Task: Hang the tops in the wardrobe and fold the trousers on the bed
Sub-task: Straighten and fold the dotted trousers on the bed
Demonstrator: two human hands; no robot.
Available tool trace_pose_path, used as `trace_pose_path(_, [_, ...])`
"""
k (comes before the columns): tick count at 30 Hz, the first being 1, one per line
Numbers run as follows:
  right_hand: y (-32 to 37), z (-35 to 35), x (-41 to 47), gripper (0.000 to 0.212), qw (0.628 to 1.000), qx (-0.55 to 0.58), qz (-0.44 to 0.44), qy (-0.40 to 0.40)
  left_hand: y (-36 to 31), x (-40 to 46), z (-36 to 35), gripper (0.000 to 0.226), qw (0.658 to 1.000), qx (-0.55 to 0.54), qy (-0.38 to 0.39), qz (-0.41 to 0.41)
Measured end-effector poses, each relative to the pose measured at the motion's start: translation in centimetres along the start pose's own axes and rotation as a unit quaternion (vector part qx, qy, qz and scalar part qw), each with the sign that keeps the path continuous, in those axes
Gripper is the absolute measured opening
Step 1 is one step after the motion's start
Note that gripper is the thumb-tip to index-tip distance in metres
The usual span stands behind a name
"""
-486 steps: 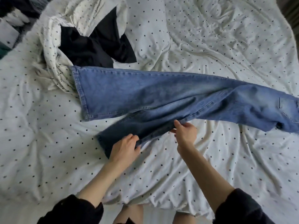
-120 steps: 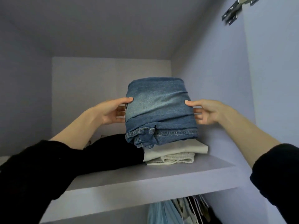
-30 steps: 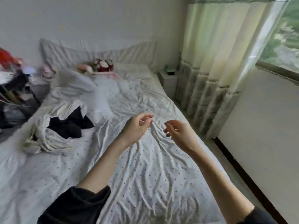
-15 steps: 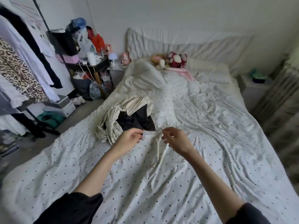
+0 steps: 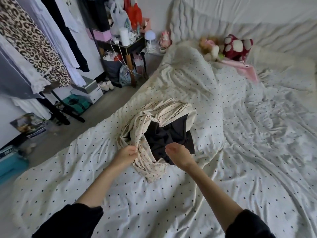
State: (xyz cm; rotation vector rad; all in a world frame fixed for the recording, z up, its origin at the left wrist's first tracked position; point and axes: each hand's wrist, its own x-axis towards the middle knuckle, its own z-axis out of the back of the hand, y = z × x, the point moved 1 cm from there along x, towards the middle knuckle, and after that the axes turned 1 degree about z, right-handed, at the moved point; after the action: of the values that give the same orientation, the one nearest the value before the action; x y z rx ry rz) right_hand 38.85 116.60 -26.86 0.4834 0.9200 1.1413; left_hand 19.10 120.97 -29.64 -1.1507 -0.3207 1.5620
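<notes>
A crumpled cream dotted garment (image 5: 151, 115) lies on the bed (image 5: 171, 200), wrapped partly round a black garment (image 5: 169, 134). My left hand (image 5: 126, 154) is at the cream garment's near left fold, and its curled fingertips pinch the fabric. Just to the right, my right hand (image 5: 178, 154) hovers over the near edge of the black garment with fingers loosely curled, holding nothing. Both forearms stretch out over the dotted bedsheet. How much of the black garment lies under the cream one is hidden.
A clothes rack (image 5: 34, 42) with hanging tops, one leopard print, stands at the left. A cluttered side table (image 5: 128, 43) is beyond it, with boxes (image 5: 85, 90) on the floor. Plush toys (image 5: 237, 45) lie by the pillows. A bunched duvet (image 5: 185, 74) sits behind the garments.
The jeans were folded and stacked on the wardrobe shelf earlier. Since half a second ago I have come closer to the pile, and my left hand has reached the cream garment.
</notes>
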Motion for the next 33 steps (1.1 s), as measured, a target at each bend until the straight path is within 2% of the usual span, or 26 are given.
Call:
trace_pose_path(6, [-2.3,-5.3,5.6,0.030,0.997,0.000,-0.068,0.022,3.5,8.6,-0.4,0.047,0.999,-0.003,0.023,0.038])
trace_pose_path(11, [-3.6,-7.8,7.6,0.035,0.993,-0.016,-0.104,0.049,5.3,13.0,-1.8,0.073,0.997,-0.010,0.009,0.070])
trace_pose_path(14, [-3.5,-8.3,8.4,0.030,0.994,-0.007,-0.102,0.044,5.5,14.7,-2.1,0.083,0.996,-0.058,0.006,0.061])
trace_pose_path(16, [-3.1,-8.7,8.7,0.018,0.996,0.000,-0.089,0.027,5.6,15.6,-2.0,0.064,0.996,-0.060,-0.002,0.072])
trace_pose_path(18, [-2.7,-8.8,9.3,0.034,0.997,-0.007,-0.078,0.002,5.3,15.8,-1.8,0.021,0.998,-0.034,-0.026,0.054])
trace_pose_path(19, [-2.5,-8.5,9.4,0.037,0.997,-0.003,-0.082,-0.005,5.0,15.4,-1.6,0.008,0.999,-0.023,-0.030,0.025])
trace_pose_path(20, [-2.2,-8.2,9.6,0.035,0.996,0.013,-0.089,-0.012,4.8,15.0,-1.4,0.016,1.000,-0.015,-0.023,-0.016])
trace_pose_path(21, [-1.7,-7.8,9.8,0.031,0.995,0.039,-0.093,-0.020,4.5,14.4,-1.1,0.023,0.998,-0.004,0.005,-0.061])
trace_pose_path(23, [-0.9,-6.9,10.5,0.047,0.992,0.078,-0.093,-0.040,3.5,12.4,-0.6,0.028,0.982,0.040,0.115,-0.147])
trace_pose_path(25, [0.2,-6.3,11.5,0.057,0.991,0.090,-0.083,-0.047,2.7,10.2,-0.4,0.024,0.941,0.109,0.256,-0.191])
trace_pose_path(26, [0.7,-6.0,12.1,0.057,0.988,0.113,-0.090,-0.054,2.5,9.4,-0.6,0.025,0.922,0.143,0.303,-0.196])
trace_pose_path(29, [1.0,-6.3,13.4,0.057,0.981,0.117,-0.145,-0.045,2.1,7.7,-0.6,0.028,0.899,0.160,0.353,-0.201])
trace_pose_path(33, [-0.3,-7.1,13.0,0.033,0.967,0.086,-0.238,-0.025,1.6,7.1,0.3,0.022,0.886,0.177,0.392,-0.176])
